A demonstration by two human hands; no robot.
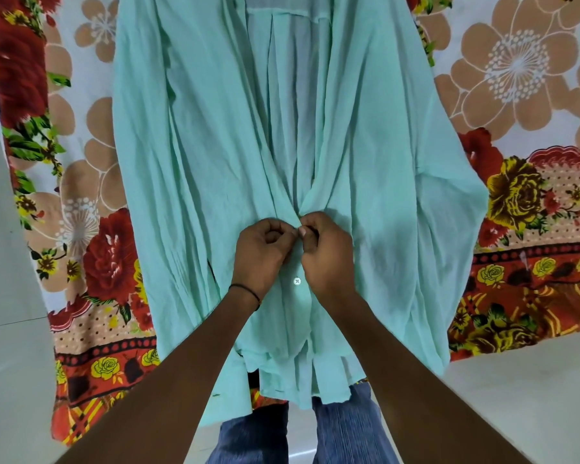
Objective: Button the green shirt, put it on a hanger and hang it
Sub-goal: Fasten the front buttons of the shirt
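Note:
A pale green shirt (195,155) lies spread on a flowered bedsheet, collar at the far end and hem hanging over the near edge. Its front is open above my hands. My left hand (260,251) and my right hand (325,252) meet at the front placket, each pinching the fabric edge between thumb and fingers. Cloth gathers into folds at that spot. A white button (297,281) just below my hands sits fastened through the placket. No hanger is in view.
The flowered bedsheet (516,95) in red, orange and beige covers the bed and drapes over its near edge. White floor tiles (7,296) show at the left and lower right. My legs in blue jeans (345,426) stand below the hem.

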